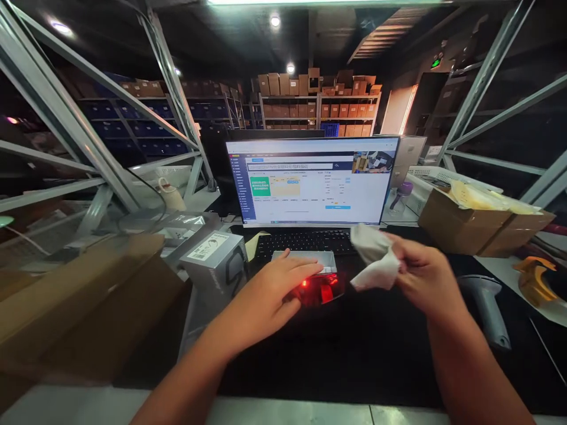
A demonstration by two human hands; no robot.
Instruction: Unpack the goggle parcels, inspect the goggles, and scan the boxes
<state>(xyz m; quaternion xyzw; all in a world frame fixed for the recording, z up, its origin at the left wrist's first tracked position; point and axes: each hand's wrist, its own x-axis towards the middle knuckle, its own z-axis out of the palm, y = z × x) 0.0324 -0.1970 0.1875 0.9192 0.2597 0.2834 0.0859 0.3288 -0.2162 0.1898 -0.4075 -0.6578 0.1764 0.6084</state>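
Observation:
My left hand point(281, 289) lies over a small grey box point(328, 260) with a shiny clear-looking front, fingers across its top and thumb at its near side. Red light glows on that front. My right hand point(425, 274) pinches a crumpled white cloth or tissue point(376, 268), held up to the right of the box and slightly blurred. Just behind the box lies a black keyboard point(305, 241). A grey handheld barcode scanner point(489, 310) rests on the black mat point(345, 360), right of my right forearm.
A monitor point(305, 183), switched on, stands behind the keyboard. Silver product boxes point(212, 265) and a large cardboard box point(80, 313) fill the left side. To the right are an open carton point(478, 221), a white basket point(456, 177) and an orange tape dispenser point(538, 280).

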